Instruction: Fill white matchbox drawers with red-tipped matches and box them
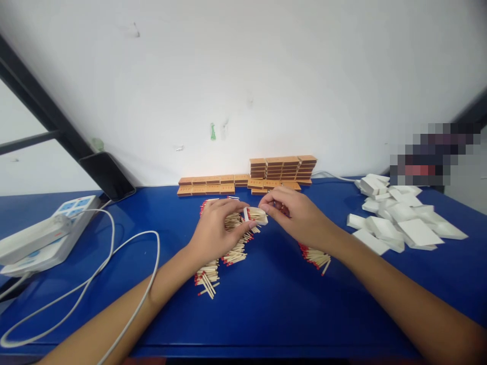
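Note:
My left hand (216, 228) grips a small white matchbox tray (256, 215) filled with red-tipped matches, thumb and fingers closed around it. My right hand (294, 213) pinches the tray's right end and the matches in it. Both hands hover just above a blue table (266, 304). Under and beside the left hand lie heaps of loose matches (220, 258). A smaller bundle of matches (315, 256) lies under my right wrist.
Stacks of orange matchbox sleeves (281, 170) line the white wall behind the hands. A pile of white empty trays (399, 215) lies at the right. At the left sit a white power strip (41, 238), its looping cable (114, 258) and a dark phone (108, 175).

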Tool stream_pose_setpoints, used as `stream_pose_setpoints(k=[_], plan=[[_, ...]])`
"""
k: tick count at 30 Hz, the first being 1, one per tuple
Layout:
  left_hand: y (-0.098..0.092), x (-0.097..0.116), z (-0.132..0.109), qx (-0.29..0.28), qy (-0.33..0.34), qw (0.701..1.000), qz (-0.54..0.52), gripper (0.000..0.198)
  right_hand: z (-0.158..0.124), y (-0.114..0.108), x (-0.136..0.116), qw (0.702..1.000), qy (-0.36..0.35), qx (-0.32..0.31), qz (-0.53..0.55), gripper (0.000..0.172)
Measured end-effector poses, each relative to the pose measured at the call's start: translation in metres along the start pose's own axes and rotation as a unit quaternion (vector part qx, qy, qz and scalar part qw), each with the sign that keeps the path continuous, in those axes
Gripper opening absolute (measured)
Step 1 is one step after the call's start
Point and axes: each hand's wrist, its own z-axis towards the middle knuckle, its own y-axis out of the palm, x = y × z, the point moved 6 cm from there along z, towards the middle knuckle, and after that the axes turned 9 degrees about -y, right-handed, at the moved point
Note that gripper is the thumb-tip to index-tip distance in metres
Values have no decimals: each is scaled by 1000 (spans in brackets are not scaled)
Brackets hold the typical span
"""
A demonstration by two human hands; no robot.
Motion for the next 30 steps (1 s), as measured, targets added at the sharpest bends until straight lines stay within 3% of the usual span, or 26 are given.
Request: stream_pose_setpoints(k=[7,13,21,30], plan=[[-3,-2,1,13,-14,1000,-24,33,-3,-1,3,999,-2,-38,9,11],[-2,1,0,-1,-7,1000,-26,29,-4,6,5,999,11,-34,15,11],[-6,0,0,21,-21,1000,-10,31,-2,-2,5,999,27,-8,26,15],[-4,1,-1,2,-7,999,-31,31,-4,2,9,998,51,-20,44,13]])
